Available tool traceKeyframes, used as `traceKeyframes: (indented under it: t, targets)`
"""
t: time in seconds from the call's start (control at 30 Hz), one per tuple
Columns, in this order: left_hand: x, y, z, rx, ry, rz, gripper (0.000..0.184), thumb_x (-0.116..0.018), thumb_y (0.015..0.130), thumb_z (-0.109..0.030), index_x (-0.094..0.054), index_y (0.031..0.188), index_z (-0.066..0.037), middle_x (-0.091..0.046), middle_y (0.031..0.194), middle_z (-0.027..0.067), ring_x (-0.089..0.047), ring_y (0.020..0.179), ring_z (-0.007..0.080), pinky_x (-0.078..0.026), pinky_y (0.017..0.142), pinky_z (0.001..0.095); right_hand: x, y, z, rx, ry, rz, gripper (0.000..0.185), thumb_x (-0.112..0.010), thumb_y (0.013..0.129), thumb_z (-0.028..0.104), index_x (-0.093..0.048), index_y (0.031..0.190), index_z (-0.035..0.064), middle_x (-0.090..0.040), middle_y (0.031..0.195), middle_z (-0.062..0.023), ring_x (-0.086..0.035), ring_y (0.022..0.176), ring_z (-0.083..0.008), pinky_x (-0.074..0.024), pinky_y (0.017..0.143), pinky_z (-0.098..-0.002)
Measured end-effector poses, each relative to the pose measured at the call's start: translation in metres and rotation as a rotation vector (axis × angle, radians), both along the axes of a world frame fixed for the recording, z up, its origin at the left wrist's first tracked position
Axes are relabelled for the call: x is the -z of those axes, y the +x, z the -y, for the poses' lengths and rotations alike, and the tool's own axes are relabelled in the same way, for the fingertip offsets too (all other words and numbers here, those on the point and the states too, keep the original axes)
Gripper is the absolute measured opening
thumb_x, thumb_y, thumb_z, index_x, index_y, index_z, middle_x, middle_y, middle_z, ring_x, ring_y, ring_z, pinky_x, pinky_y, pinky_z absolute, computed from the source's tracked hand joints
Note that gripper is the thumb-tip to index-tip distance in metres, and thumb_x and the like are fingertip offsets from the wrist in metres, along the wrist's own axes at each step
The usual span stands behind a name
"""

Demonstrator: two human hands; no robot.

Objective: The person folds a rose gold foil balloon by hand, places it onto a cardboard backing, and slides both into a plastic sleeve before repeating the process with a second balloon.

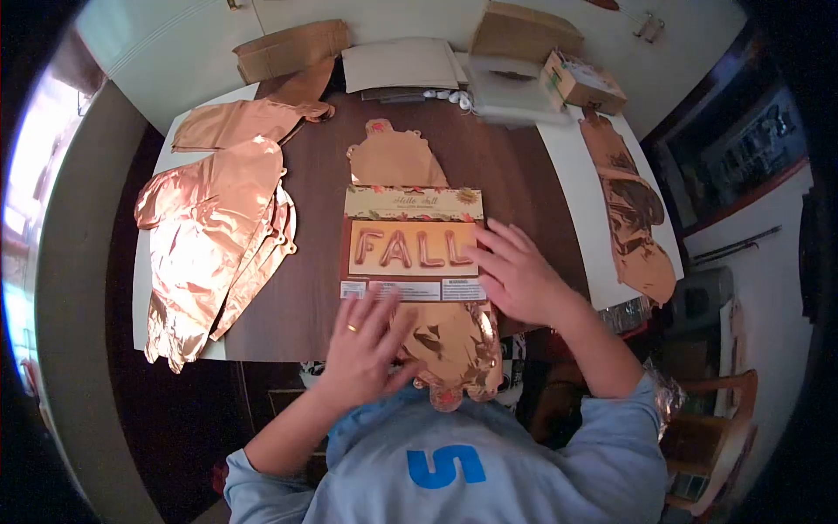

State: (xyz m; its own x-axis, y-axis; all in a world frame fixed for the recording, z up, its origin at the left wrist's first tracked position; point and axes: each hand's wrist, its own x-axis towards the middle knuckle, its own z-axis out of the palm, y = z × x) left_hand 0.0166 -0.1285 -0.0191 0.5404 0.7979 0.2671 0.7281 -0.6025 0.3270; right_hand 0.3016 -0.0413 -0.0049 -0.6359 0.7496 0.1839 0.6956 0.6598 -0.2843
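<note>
A printed card (414, 208) showing the word FALL in balloon letters lies flat in front of me. Under it is a copper-coloured foil balloon (397, 157), which sticks out beyond the card's top and bottom edges. My left hand (368, 345), with a ring on one finger, is spread at the card's lower left corner and over the foil below. My right hand (522, 272) lies with outstretched fingers across the card's right edge. Neither hand grips anything.
Flat copper foil balloons (205, 227) are piled on the table's (305, 210) left side. Another folded foil balloon (624, 201) lies at the right edge. Along the back are white sheets (401, 65), a cardboard box (524, 35) and a small box (583, 80). A wooden chair (711, 428) stands at right.
</note>
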Motion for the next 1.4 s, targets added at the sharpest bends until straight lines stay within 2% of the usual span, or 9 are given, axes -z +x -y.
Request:
traceKeyframes:
  t: [0.23, 0.43, 0.53, 0.73, 0.87, 1.13, 1.27, 1.3, 1.4]
  targets:
    - [0.001, -0.005, 0.009, 0.164, -0.049, -0.055, 0.078, -0.072, 0.075, -0.056, -0.055, 0.136, -0.011, -0.048, 0.145, 0.0153, -0.043, 0.136, 0.036, -0.028, 0.113, 0.0562, 0.011, 0.017, -0.046, -0.028, 0.06, 0.098, 0.037, -0.054, 0.09, 0.01, -0.057, 0.127, 0.0111, -0.047, 0.146, -0.0142, -0.042, 0.134, -0.0393, -0.0309, 0.113, -0.0537]
    - [0.014, -0.019, 0.015, 0.18, 0.058, -0.066, 0.062, -0.069, 0.077, -0.033, -0.057, 0.134, -0.01, -0.05, 0.143, 0.0146, -0.049, 0.131, 0.036, -0.035, 0.111, 0.0535, 0.004, 0.015, -0.024, -0.072, 0.008, 0.112, 0.039, -0.054, 0.091, 0.011, -0.054, 0.13, 0.0062, -0.046, 0.145, -0.0172, -0.042, 0.135, -0.0381, -0.0312, 0.114, -0.0526]
    - [0.019, -0.009, 0.023, 0.045, 0.157, 0.065, 0.058, -0.065, 0.075, -0.023, -0.059, 0.132, -0.009, -0.052, 0.14, 0.0144, -0.048, 0.133, 0.0333, -0.037, 0.109, 0.0512, 0.007, 0.016, -0.009, -0.041, 0.005, -0.003, 0.045, -0.053, 0.086, 0.007, -0.054, 0.131, 0.0047, -0.047, 0.144, -0.0191, -0.042, 0.135, -0.0383, -0.0304, 0.114, -0.0535]
    - [0.03, -0.002, 0.025, 0.082, 0.171, 0.024, 0.044, -0.056, 0.081, -0.017, -0.065, 0.122, -0.006, -0.058, 0.133, 0.0125, -0.054, 0.126, 0.0312, -0.039, 0.108, 0.0496, -0.007, 0.027, 0.037, -0.242, 0.03, 0.003, 0.053, -0.055, 0.073, 0.008, -0.058, 0.126, 0.0019, -0.05, 0.138, -0.0193, -0.045, 0.132, -0.0374, -0.0277, 0.115, -0.0563]
    - [0.035, -0.008, 0.026, -0.005, 0.246, 0.016, 0.043, -0.059, 0.081, -0.016, -0.065, 0.123, -0.006, -0.058, 0.133, 0.0121, -0.054, 0.126, 0.0307, -0.04, 0.107, 0.0488, 0.01, 0.022, 0.063, -0.215, 0.159, -0.006, 0.052, -0.064, 0.07, 0.012, -0.062, 0.121, 0.0027, -0.057, 0.131, -0.0159, -0.049, 0.129, -0.034, -0.0296, 0.114, -0.0558]
    - [0.034, -0.02, 0.028, -0.009, 0.236, -0.011, 0.043, -0.061, 0.08, -0.012, -0.065, 0.122, -0.006, -0.06, 0.131, 0.0116, -0.056, 0.124, 0.0306, -0.04, 0.107, 0.0485, 0.034, 0.005, 0.082, -0.21, 0.312, -0.023, 0.029, -0.061, 0.085, 0.016, -0.067, 0.11, 0.0023, -0.061, 0.128, -0.0141, -0.055, 0.124, -0.028, -0.0362, 0.11, -0.0538]
    - [0.033, -0.027, 0.024, 0.029, 0.263, 0.008, 0.044, -0.063, 0.078, -0.014, -0.064, 0.121, -0.005, -0.06, 0.131, 0.0138, -0.057, 0.123, 0.0314, -0.039, 0.108, 0.0493, 0.034, 0.002, 0.079, -0.142, 0.349, -0.146, 0.041, -0.064, 0.085, 0.018, -0.061, 0.123, 0.0029, -0.054, 0.137, -0.0159, -0.051, 0.127, -0.0284, -0.0356, 0.111, -0.0534]
    - [0.03, -0.027, 0.021, -0.01, 0.266, -0.01, 0.048, -0.065, 0.077, -0.015, -0.063, 0.123, -0.005, -0.058, 0.133, 0.0143, -0.055, 0.125, 0.0315, -0.038, 0.108, 0.0498, 0.035, -0.001, 0.076, -0.087, 0.355, -0.128, 0.053, -0.068, 0.081, 0.021, -0.056, 0.13, 0.0027, -0.051, 0.14, -0.0176, -0.048, 0.131, -0.031, -0.0317, 0.113, -0.0543]
    - [0.014, -0.022, 0.013, -0.079, 0.229, -0.057, 0.057, -0.069, 0.074, -0.017, -0.059, 0.128, -0.004, -0.057, 0.135, 0.0153, -0.053, 0.128, 0.0319, -0.036, 0.11, 0.0506, 0.024, -0.003, 0.07, -0.073, 0.115, 0.033, 0.058, -0.069, 0.078, 0.022, -0.056, 0.13, 0.0019, -0.051, 0.139, -0.0183, -0.046, 0.133, -0.033, -0.0278, 0.114, -0.0554]
